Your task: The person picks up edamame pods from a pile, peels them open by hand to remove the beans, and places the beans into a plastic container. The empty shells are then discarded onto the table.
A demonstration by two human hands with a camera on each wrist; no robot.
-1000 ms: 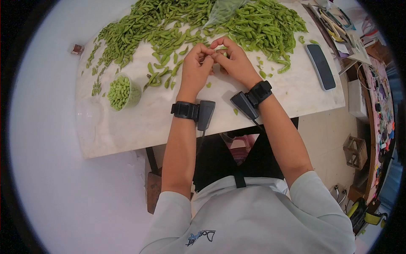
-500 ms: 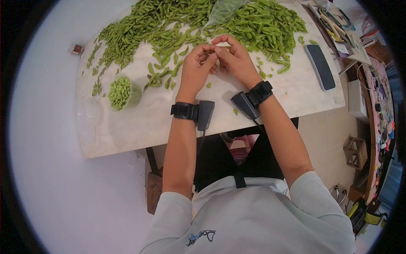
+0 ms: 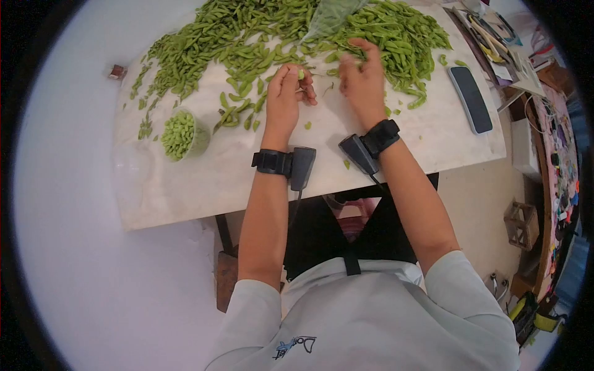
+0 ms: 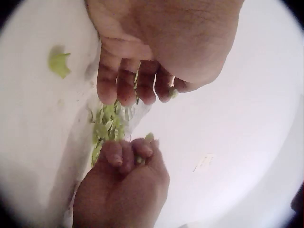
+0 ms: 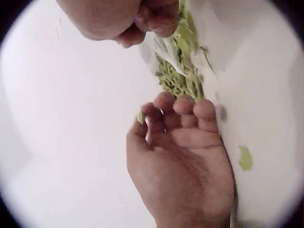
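Shelled bean [image 3: 301, 74] shows green at the fingertips of my left hand [image 3: 283, 96], pinched between thumb and forefinger. The left wrist view has the same pale bean beside the thumb, other fingers bent loosely. My right hand [image 3: 365, 83] is apart from it, blurred, over the near edge of the right-hand heap of pods [image 3: 402, 49]. In the left wrist view its fingers curl and the thumb pinches a bit of green pod [image 4: 149, 137], mostly hidden. Plump edamame pods [image 3: 204, 49] cover the back left of the table [image 3: 185, 198].
A clear plastic cup [image 3: 200, 139] filled with shelled beans [image 3: 178, 135] stands at the left. A clear plastic bag [image 3: 334, 18] lies between the heaps. A phone [image 3: 470, 99] lies near the right edge. Several green scraps [image 3: 396, 112] dot the table.
The hands, which met at the fingertips, are now apart. My right hand has moved right and away towards the right-hand heap; the left stays put, its bean now showing.
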